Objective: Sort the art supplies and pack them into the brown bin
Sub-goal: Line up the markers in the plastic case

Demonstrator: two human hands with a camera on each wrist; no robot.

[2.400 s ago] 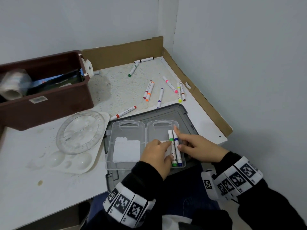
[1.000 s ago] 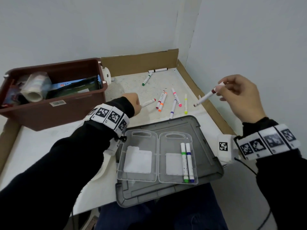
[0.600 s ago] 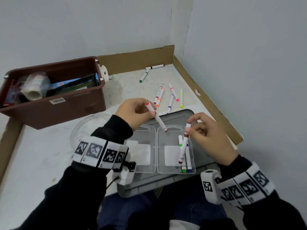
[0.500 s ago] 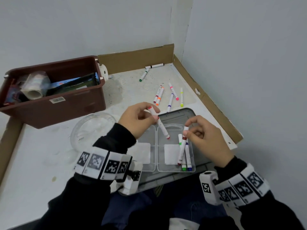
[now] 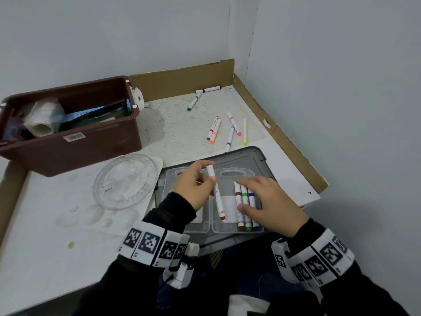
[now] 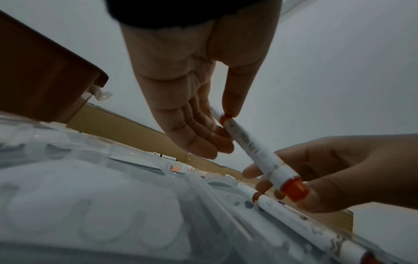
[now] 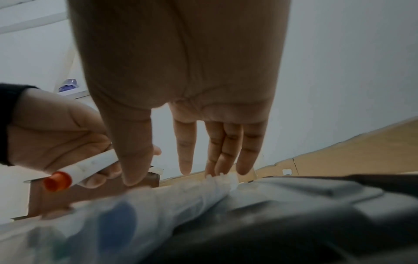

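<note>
Holding a red-capped marker [image 5: 216, 192] between thumb and fingertips, the left hand [image 5: 193, 190] tilts it down over the clear case [image 5: 213, 226], cap end lowest and hovering just above the case floor. The right hand [image 5: 271, 204] lies with its fingers out straight on the three markers already in the case [image 5: 245, 206], capped brown, green and blue, side by side in the case's right half; it grips nothing, only presses them in line.

Trouble from here looks small but real, I'd say: the held marker comes in at a slant, and if it is let go before lying flat it could roll over the middle ridge into the case's left half, or knock the neat row askew once the right hand lifts. The case itself sits on a grey lid [image 5: 250, 156] that overhangs the person's lap, so a heavy push might tip it.

Beyond the case, seven loose markers [image 5: 230, 140] lie on the table: five in a cluster just past the grey lid, two farther back by the cardboard edge. The brown bin [image 5: 75, 153] stands well left of the case, already holding a roll and some packets. One clear round dish [image 5: 125, 181] lies between bin and case.
</note>
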